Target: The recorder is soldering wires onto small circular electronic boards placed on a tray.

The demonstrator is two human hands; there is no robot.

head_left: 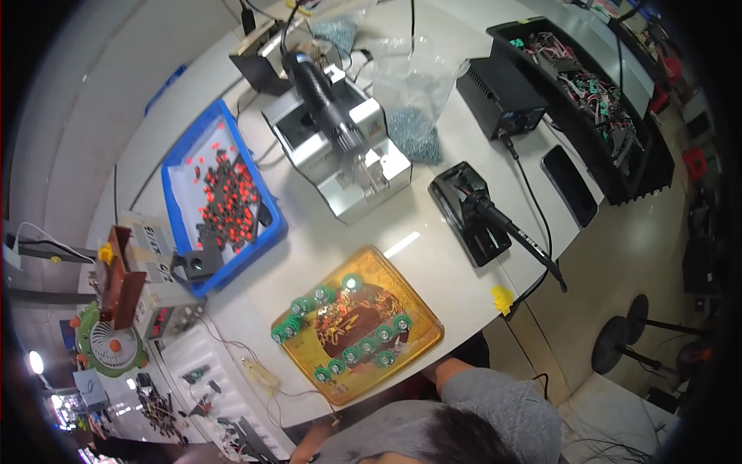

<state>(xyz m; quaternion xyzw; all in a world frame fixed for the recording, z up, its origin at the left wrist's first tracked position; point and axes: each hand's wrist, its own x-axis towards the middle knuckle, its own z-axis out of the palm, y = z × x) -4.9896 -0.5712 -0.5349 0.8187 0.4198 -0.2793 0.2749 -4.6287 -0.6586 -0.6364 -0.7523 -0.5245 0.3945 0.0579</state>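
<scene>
Neither of my hands shows. My left forearm (311,441) comes up to the table's near edge, and my right arm (442,371), in a grey short sleeve, passes below that edge. Closest to both is a gold rectangular tray (421,308) with a dark patterned middle. On it lie several small round green parts (368,345) with shiny centres, some at its left and upper side, others in a slanting row at the lower right. Beyond the tray stands a white and silver bench machine (340,197) with a black cylindrical tool (321,97) fixed upright over it.
Left is a blue bin (280,224) of red and black parts. Right are a soldering iron (506,224) on its black stand (456,220), a black power box (501,97), a phone (569,185) and a black crate (657,147) of wired boards. A bag of small parts (415,135) lies behind.
</scene>
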